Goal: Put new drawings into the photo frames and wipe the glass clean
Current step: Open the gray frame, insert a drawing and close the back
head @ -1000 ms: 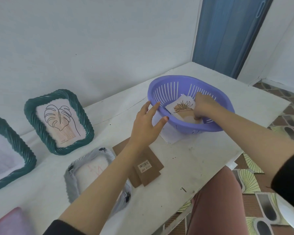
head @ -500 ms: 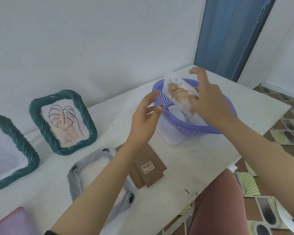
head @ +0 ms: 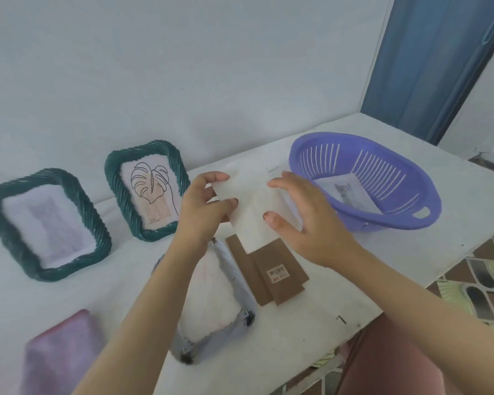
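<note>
Both hands held one white sheet of paper above the white surface, its blank back toward the camera, so whatever was drawn on it could not be seen. The left hand pinched the sheet's left edge, its fingers closed on the paper with the thumb in front. The right hand gripped the right edge, thumb pressed on the near face and the other fingers curled behind the top corner. The sheet hung between the two hands, tilted, its lower corner over two brown cardboard backing boards lying overlapped on the surface, one carrying a small barcode label.

Just left of the boards lay a grey woven photo frame face down, partly hidden by the left forearm. Farther back, two dark green woven photo frames leaned against the white wall: the nearer one showed a line drawing of a leaf, the left one a faint, blurred picture. To the right sat a purple slotted plastic basket with a cat picture lying inside. A pink cloth rested at the near left corner.
</note>
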`<action>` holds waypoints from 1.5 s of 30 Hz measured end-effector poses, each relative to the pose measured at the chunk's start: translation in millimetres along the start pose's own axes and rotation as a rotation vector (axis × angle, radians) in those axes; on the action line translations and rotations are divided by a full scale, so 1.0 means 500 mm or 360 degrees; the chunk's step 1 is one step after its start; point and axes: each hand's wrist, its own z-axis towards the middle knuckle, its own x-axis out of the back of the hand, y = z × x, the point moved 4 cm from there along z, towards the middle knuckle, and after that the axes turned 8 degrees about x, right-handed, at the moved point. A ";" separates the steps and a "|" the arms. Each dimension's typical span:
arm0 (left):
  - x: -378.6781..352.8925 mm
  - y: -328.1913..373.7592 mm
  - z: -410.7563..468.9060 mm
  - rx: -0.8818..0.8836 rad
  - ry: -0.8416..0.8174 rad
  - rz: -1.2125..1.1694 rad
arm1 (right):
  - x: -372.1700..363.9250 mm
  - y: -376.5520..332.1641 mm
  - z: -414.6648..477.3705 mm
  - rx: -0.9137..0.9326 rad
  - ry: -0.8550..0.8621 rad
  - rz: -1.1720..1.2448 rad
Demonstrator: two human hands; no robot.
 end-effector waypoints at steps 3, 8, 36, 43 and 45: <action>0.057 -0.021 -0.021 0.0034 -0.0035 0.0033 | -0.041 0.009 0.006 -0.0325 0.0018 0.0402; 0.155 -0.076 -0.067 0.0180 0.0195 0.0111 | -0.123 -0.014 -0.014 -0.0485 -0.0079 0.0674; 0.211 -0.189 -0.189 -0.0064 0.0465 0.1466 | -0.239 -0.050 -0.067 -0.0236 -0.0511 -0.0220; 0.212 -0.186 -0.203 -0.0022 0.0372 0.1341 | -0.237 -0.052 -0.066 -0.0237 -0.0520 -0.0212; 0.212 -0.187 -0.205 -0.0020 0.0371 0.1299 | -0.235 -0.053 -0.065 -0.0231 -0.0521 -0.0213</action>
